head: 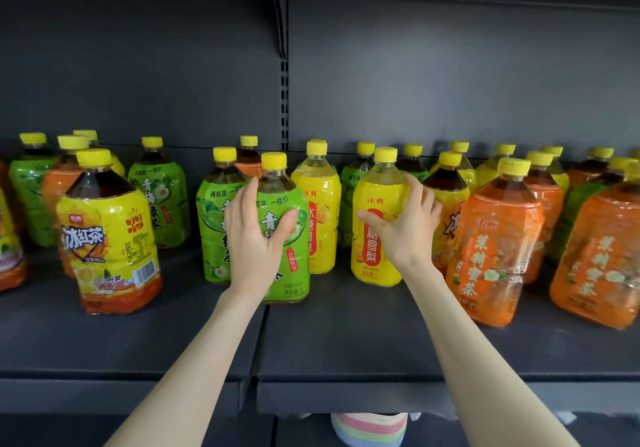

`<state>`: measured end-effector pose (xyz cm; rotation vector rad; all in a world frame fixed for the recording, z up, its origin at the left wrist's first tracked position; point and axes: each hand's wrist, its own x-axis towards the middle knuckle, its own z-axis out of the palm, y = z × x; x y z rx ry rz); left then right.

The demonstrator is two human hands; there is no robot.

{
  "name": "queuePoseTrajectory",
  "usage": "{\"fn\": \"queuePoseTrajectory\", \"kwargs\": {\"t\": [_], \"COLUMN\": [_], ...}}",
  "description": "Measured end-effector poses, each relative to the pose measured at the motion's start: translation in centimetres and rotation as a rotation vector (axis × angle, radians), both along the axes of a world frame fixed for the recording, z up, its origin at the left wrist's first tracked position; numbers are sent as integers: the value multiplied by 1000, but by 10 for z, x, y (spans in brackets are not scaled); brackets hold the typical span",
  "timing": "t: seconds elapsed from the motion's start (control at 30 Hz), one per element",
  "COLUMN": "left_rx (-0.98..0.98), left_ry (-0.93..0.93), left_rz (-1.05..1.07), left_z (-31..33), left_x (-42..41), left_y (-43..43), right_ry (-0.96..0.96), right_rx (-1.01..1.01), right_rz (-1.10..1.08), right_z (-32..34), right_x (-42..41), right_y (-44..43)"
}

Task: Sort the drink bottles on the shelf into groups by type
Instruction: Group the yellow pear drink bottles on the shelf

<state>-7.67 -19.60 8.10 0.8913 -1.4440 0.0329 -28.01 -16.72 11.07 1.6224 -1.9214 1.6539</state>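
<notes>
My left hand (pixel 258 238) is wrapped around a green-labelled bottle (pixel 294 266) standing at the middle of the dark shelf (pixel 346 335). My right hand (pixel 407 228) grips a yellow-labelled bottle (pixel 370 259) just to the right of it. Both bottles stand upright on the shelf and have yellow caps. Another green bottle (pixel 213 232) stands close behind the left one, and another yellow bottle (pixel 320 211) stands between the two held ones, further back.
An iced-tea bottle with a yellow and orange label (pixel 110 238) stands front left. Orange-labelled bottles (pixel 495 256) crowd the front right, with several mixed bottles behind. The shelf's front strip is bare. A pastel striped object (pixel 369 427) shows below the shelf.
</notes>
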Motion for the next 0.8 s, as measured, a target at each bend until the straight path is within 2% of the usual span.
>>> {"fn": "queuePoseTrajectory", "kwargs": {"t": [0.2, 0.4, 0.57, 0.63, 0.7, 0.8], "left_rx": [13, -14, -82, -194, -242, -123], "left_ry": [-4, 15, -3, 10, 21, 28], "left_rz": [47, 32, 294, 222, 44, -109], "left_z": [-1, -2, 1, 6, 15, 39], "left_x": [11, 12, 5, -7, -26, -55], "left_y": [-9, -11, 4, 19, 30, 28], "right_ry": [-180, -244, -241, -271, -330, -373], "right_rx": [-56, -24, -51, -61, -55, -50], "right_rz": [251, 343, 340, 354, 361, 384], "right_z": [-4, -13, -18, -19, -21, -23], "right_x": [8, 9, 2, 2, 0, -6], "right_y": [12, 23, 28, 28, 26, 24]}}
